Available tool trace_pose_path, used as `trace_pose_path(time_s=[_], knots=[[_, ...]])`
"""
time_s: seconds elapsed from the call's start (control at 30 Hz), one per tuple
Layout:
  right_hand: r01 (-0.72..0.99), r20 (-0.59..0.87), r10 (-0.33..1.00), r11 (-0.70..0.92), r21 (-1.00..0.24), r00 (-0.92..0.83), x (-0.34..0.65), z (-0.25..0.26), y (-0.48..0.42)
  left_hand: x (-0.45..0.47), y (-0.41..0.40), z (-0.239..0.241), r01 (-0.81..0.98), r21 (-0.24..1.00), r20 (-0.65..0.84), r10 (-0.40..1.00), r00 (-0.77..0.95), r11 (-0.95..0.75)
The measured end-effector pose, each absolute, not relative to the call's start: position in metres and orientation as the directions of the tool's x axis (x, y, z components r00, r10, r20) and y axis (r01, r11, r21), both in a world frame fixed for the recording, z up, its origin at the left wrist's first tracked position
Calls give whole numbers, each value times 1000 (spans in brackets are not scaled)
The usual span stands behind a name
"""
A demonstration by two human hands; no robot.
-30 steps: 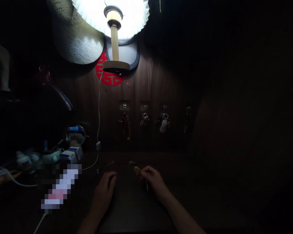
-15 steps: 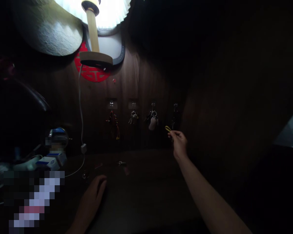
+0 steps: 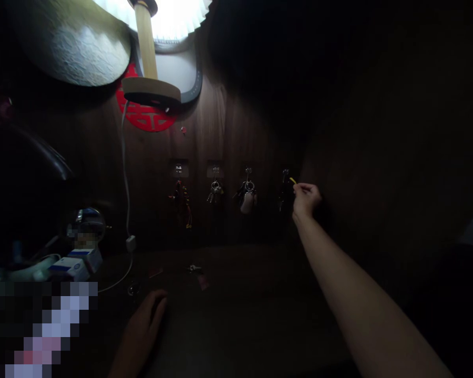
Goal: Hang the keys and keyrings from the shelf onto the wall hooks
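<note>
Right hand [image 3: 306, 201] closed in a pinch on yellow item [image 3: 292, 180], raised before far wall [image 3: 236, 136]; item's visible end angled left and up, just beside rightmost hook [image 3: 286, 172]. Left hand [image 3: 145, 326] open, loose, on table [image 3: 240, 320], well apart.

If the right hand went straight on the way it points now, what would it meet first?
Probably the dark item hanging from the rightmost wall hook, though depth is hard to judge in this dim view.
</note>
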State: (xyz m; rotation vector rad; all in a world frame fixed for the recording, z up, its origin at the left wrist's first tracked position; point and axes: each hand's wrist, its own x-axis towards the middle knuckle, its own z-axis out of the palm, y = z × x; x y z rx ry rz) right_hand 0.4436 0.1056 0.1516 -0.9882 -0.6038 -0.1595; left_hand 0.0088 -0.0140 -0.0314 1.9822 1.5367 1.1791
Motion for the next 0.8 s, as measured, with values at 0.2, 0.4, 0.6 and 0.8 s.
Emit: trace_pose_path(time_s=[0.2,0.4,0.6,0.8], knots=[[471,598,163,470,-746,785,446,145,115,9,-15,-32,598,728,392,919,40,-337],[533,623,192,367,-762,758,452,136,124,10,-15,-31,599,732,380,924,37,-324],[533,623,223,356,-768,750,451,124,126,9,-14,-31,601,724,380,923,63,-340],[513,621,303,366,-776,723,446,109,121,10,-14,-29,611,719,370,927,67,-331]])
